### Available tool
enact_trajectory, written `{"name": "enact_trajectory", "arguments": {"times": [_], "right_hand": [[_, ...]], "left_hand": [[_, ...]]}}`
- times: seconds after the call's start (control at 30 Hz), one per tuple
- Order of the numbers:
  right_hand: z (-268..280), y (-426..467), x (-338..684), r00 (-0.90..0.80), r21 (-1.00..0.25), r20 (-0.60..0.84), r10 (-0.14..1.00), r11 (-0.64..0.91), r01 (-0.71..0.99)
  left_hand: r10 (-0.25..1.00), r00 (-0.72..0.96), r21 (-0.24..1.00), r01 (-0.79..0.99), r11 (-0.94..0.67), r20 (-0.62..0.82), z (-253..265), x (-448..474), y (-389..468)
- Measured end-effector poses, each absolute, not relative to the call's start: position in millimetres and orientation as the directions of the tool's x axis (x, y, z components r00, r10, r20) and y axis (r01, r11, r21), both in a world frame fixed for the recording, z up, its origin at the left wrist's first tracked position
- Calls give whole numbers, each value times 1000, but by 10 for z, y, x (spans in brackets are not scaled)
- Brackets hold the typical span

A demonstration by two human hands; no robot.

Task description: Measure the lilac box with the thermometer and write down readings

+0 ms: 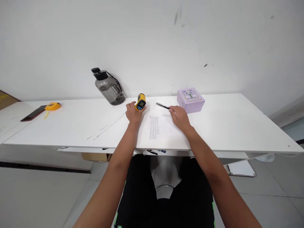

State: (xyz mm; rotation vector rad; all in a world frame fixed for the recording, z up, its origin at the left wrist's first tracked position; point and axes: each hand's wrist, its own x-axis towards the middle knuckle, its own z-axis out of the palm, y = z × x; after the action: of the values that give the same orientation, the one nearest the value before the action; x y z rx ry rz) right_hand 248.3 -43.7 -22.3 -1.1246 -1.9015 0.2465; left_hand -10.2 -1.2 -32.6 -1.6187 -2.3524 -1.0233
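My left hand (134,112) has its fingers and thumb around the lower part of a yellow and black handheld meter (141,102), which shows a small dark screen and blue buttons. Between the fingers of my right hand (180,117) is a slim black pen (162,105), one end pointing left toward the meter. On the desk between my forearms lies a white sheet of paper (163,133) covered on its left part with lines of handwriting. A lilac box (193,104) with a printed tree picture stands just beyond my right hand.
A grey see-through water bottle (108,90) with a black cap stands by the wall. At the left of the white desk (228,126) lie a yellow tape measure (54,106) and a dark flat-bladed tool (34,113). A cardboard box (95,156) sits below the desktop.
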Motion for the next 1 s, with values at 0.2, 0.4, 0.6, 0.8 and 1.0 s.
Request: {"name": "enact_trajectory", "arguments": {"times": [0.2, 0.4, 0.6, 0.8, 1.0], "right_hand": [[-298, -815, 2392, 61, -550, 760, 647, 591, 590], [-424, -1199, 2381, -259, -436, 658, 707, 638, 635], [-433, -1094, 2171, -206, -902, 284, 936, 334, 273], [-426, -1079, 2119, -262, -895, 124, 957, 222, 387], [-389, -1093, 2090, -205, -864, 119, 972, 203, 460]], "left_hand": [[830, -341, 449, 885, 125, 440, -320, -32, -31], [895, -193, 355, 934, 42, 403, -325, 75, -35], [949, -16, 277, 958, -75, 314, -306, 213, -114], [946, 58, 322, 932, -166, 320, -305, 177, -148], [947, 105, 291, 936, -197, 304, -311, 201, -166]]}}
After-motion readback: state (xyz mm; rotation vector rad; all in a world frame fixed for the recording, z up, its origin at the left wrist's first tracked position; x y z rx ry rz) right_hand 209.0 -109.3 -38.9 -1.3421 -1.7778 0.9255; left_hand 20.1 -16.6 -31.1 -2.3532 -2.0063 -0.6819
